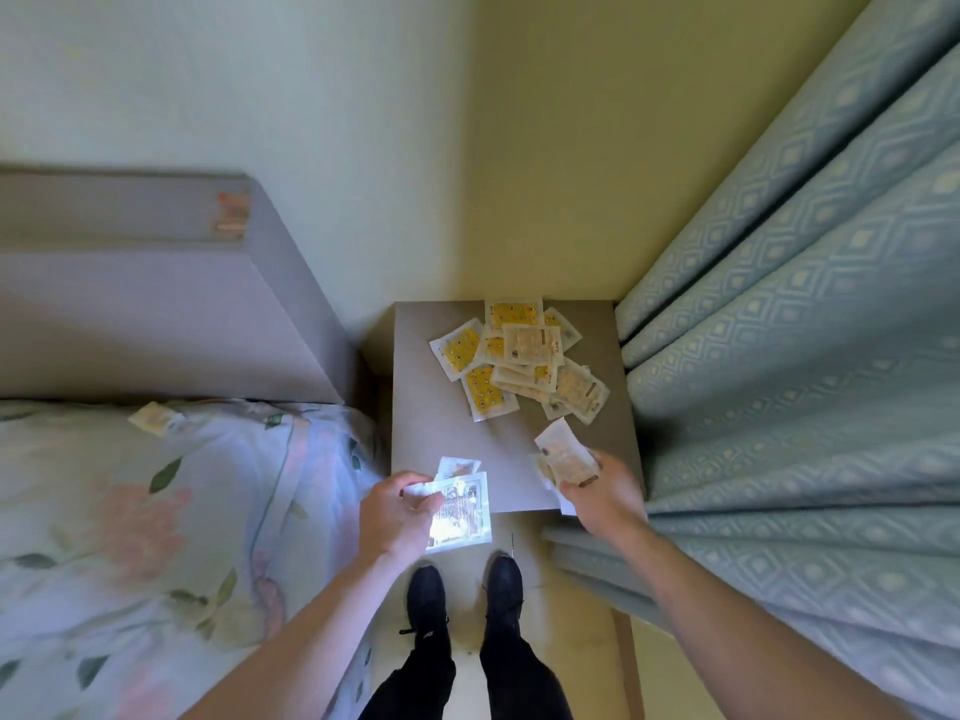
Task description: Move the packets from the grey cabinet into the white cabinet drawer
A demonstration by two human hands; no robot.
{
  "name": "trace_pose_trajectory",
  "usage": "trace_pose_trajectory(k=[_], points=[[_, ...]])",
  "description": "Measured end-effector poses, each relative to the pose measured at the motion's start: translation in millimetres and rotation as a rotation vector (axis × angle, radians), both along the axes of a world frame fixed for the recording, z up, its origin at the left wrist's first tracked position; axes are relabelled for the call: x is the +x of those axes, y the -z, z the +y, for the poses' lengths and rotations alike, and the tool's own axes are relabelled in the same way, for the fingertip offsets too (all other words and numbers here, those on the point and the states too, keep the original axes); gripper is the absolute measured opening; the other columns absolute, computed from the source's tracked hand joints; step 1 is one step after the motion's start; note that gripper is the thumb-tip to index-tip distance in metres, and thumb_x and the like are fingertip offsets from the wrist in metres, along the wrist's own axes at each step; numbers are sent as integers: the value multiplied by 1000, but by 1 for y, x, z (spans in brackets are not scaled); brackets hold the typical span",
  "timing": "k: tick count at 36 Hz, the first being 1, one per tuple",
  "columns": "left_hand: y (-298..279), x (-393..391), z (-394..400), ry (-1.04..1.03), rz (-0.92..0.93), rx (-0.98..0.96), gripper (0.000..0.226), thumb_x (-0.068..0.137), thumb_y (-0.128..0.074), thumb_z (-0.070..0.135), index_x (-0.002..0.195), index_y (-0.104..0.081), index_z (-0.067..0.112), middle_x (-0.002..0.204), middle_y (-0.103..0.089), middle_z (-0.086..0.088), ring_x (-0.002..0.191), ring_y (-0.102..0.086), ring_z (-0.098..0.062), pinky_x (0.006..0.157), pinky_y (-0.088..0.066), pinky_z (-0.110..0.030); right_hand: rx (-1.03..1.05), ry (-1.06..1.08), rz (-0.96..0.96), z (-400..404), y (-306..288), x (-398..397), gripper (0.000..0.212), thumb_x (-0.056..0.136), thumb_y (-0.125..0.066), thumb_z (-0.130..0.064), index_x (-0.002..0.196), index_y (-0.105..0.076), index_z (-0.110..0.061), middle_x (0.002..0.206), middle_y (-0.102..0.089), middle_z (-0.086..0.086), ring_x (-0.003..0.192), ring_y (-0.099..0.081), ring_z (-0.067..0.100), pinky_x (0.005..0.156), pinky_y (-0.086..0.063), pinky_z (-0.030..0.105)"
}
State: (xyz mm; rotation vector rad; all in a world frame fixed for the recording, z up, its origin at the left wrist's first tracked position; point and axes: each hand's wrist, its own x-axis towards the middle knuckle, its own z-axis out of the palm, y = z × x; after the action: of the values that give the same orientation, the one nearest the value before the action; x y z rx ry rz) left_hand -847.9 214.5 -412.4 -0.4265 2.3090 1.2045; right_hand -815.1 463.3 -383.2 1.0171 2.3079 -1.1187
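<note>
A pile of packets [522, 356] lies on top of the grey cabinet [441, 423], toward its back right corner. The left hand [397, 514] pinches a few shiny packets [462, 511] over the cabinet's front edge. The right hand [605, 491] grips more packets [563, 454] near the front right corner. One packet [156, 418] lies on the bed [130, 537].
</note>
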Motion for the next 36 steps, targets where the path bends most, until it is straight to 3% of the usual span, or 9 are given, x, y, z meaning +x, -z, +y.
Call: trace_pose_trajectory(k=[5, 8, 12, 15, 20, 26, 30, 33, 36], points=[[-62, 23, -7, 47, 43, 20, 15, 82, -80, 16, 85, -68, 25, 76, -65, 9, 67, -62, -9, 49, -45, -10, 82, -151, 6, -10, -60, 19, 11, 87, -64, -35, 96, -59, -38, 91, -68, -7, 80, -63, 18, 67, -47, 27], [-89, 36, -10, 84, 100, -7, 13, 82, -78, 21, 83, -67, 28, 77, -65, 14, 71, -63, -7, 54, -42, -11, 47, -198, 35, -15, -86, 28, 23, 86, -62, -49, 101, -64, -32, 94, -68, -7, 79, -63, 14, 64, -45, 25], [-117, 57, -13, 107, 157, -18, 9, 82, -77, 20, 81, -69, 25, 75, -66, 13, 70, -60, -3, 57, -40, -14, 49, -284, 64, -19, -113, 39, 22, 85, -66, -41, 99, -64, -25, 92, -65, -7, 81, -61, 16, 61, -41, 21], [-134, 74, -13, 99, 217, -41, 6, 81, -74, 17, 80, -70, 21, 75, -66, 13, 72, -60, -3, 60, -41, -14, 32, -358, 93, -20, -129, 44, 21, 82, -68, -43, 100, -67, -33, 85, -68, -9, 73, -63, 11, 54, -41, 16], [-145, 110, -17, -29, 219, -82, 7, 79, -70, 18, 74, -68, 23, 72, -68, 12, 73, -62, -8, 64, -48, -24, 5, -465, 132, -18, -137, 51, 25, 77, -67, -48, 83, -70, -24, 73, -69, -5, 64, -61, 12, 57, -49, 23], [-149, 182, -22, -264, 190, -121, 17, 81, -74, 19, 69, -66, 29, 68, -65, 15, 69, -61, -8, 59, -41, -22, 45, -686, 164, -18, -131, 72, 38, 76, -66, -54, 72, -60, -17, 66, -66, -1, 62, -63, 18, 49, -44, 28], [-158, 242, -27, -384, 165, -146, 9, 82, -74, 20, 76, -68, 24, 75, -67, 7, 76, -62, -13, 62, -43, -23, 40, -858, 196, -34, -139, 101, 23, 81, -68, -32, 65, -57, -19, 62, -63, -3, 61, -60, 19, 54, -46, 34], [-165, 289, -34, -512, 169, -170, 8, 81, -75, 18, 78, -69, 23, 77, -67, 8, 77, -62, -9, 63, -43, -19, 13, -955, 206, -55, -145, 126, 24, 78, -69, -34, 59, -57, -28, 53, -56, -9, 52, -49, 10, 51, -41, 30], [-172, 337, -48, -594, 182, -191, 17, 84, -70, 15, 83, -68, 32, 80, -68, 12, 76, -60, -2, 61, -38, -9, -29, -1047, 157, -83, -150, 151, 16, 75, -67, -38, 70, -66, -23, 65, -68, -5, 61, -64, 14, 57, -54, 35]])
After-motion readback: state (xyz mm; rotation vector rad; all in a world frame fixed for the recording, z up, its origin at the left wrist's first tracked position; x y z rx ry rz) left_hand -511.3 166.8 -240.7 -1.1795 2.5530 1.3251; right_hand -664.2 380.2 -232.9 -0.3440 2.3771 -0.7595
